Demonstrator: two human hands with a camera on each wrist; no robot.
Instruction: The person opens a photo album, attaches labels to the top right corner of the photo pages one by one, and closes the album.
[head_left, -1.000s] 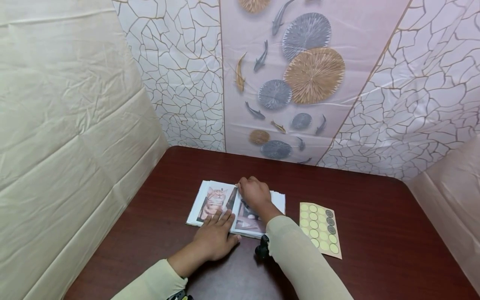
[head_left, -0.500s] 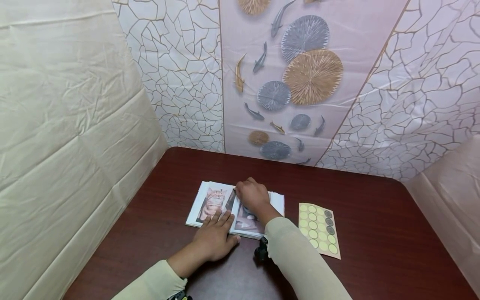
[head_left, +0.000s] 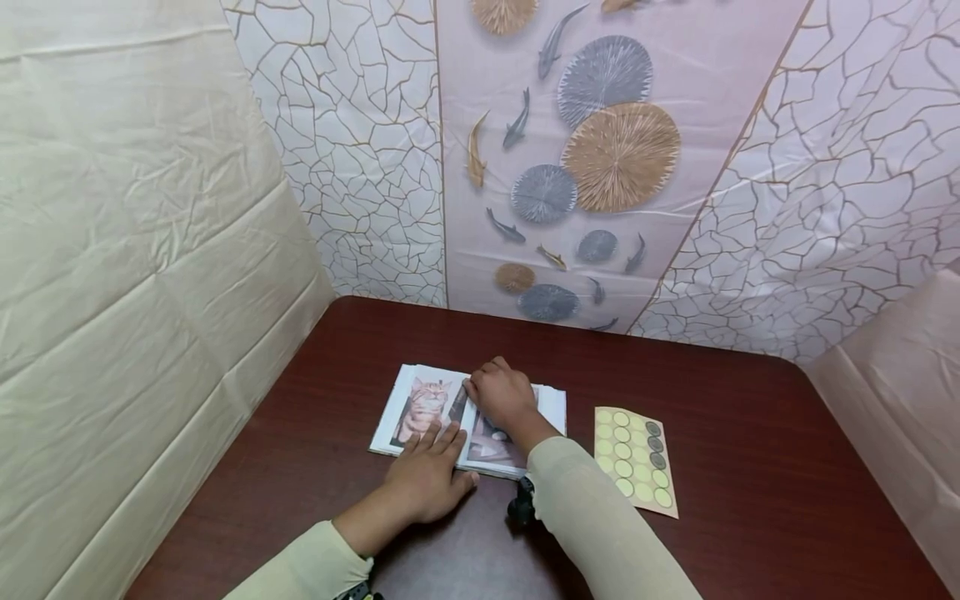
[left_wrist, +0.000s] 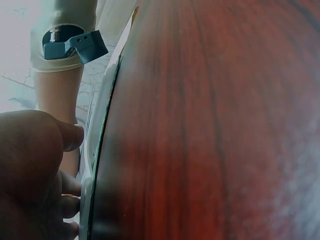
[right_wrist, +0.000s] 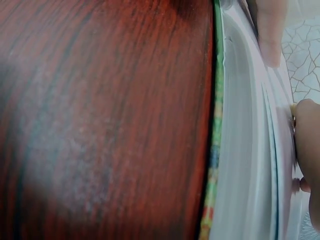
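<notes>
An open photo album point(head_left: 483, 461) lies on the table, with a cat photo point(head_left: 426, 407) on its left page and another picture point(head_left: 491, 446) partly hidden on the right. My left hand point(head_left: 427, 475) rests with spread, straight fingers on the album's lower left part, thumb along the near edge. My right hand point(head_left: 504, 396) reaches over the right page, its fingers curled down close to the centre fold. A small yellowish piece point(right_wrist: 293, 106) shows at its fingertip in the right wrist view; its kind is unclear. The left wrist view shows the left hand point(left_wrist: 30, 165) beside the album's edge.
To the right of the album lies a cream sheet of round stickers point(head_left: 633, 458), mostly yellow, several grey. The dark red wooden table point(head_left: 750, 467) meets a patterned backdrop point(head_left: 547, 192) behind and pale cloth point(head_left: 172, 250) at the left.
My right hand has slid slightly toward me and left along the centre fold. The left hand stays in place on the album. The whole view has shifted a little.
</notes>
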